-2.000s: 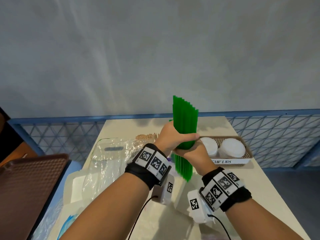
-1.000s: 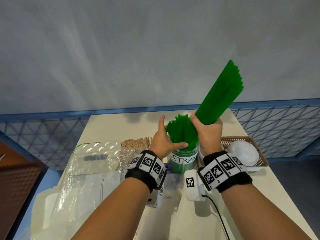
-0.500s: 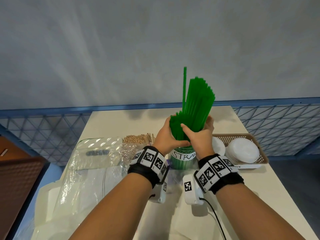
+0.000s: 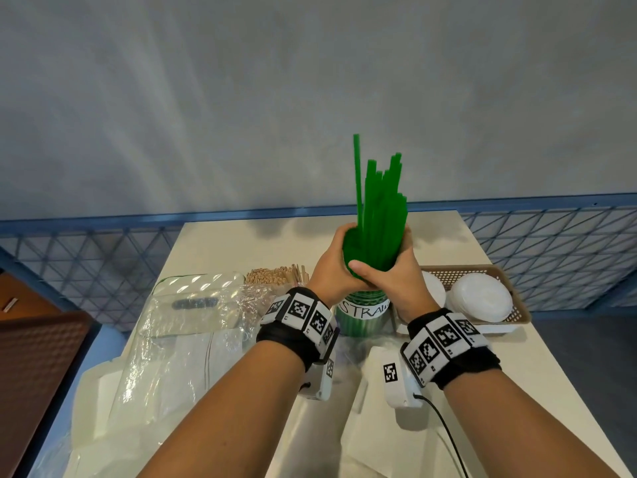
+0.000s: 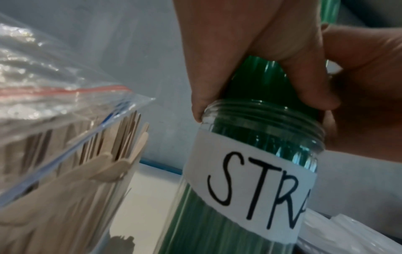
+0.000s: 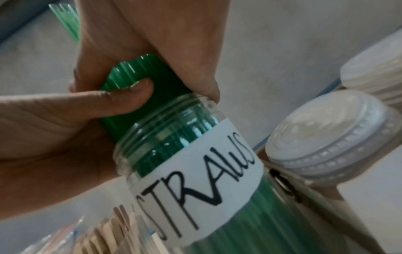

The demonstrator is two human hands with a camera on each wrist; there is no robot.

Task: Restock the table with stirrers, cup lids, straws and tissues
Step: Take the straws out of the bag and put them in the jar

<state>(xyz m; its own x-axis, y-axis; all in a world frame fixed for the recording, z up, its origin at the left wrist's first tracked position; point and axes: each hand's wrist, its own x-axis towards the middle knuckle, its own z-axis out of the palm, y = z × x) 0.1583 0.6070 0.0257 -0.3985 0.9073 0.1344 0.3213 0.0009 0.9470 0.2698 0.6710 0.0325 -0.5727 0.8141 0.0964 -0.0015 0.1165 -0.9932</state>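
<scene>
A bundle of green straws [image 4: 379, 208] stands upright in a clear jar [image 4: 362, 317] labelled STRAWS [image 5: 250, 185] at the table's middle. Both hands wrap the bundle just above the jar mouth. My left hand [image 4: 336, 267] grips the straws [image 5: 256, 82] from the left, fingertips at the jar rim. My right hand [image 4: 393, 270] grips the straws [image 6: 139, 80] from the right, thumb across the front. One straw sticks up higher than the others. The jar [image 6: 195, 171] shows more straws inside.
Wooden stirrers [image 4: 275, 272] stand left of the jar, behind clear plastic bags [image 4: 193, 326]. A brown basket [image 4: 482, 274] with white cup lids [image 4: 482, 300] sits to the right. A blue mesh fence [image 4: 551, 250] runs behind the table [image 4: 241, 243].
The tilted bundle in my right hand swung upright and sank into the jar. My left hand closed round the straws too, and both hands now clasp the bundle lower.
</scene>
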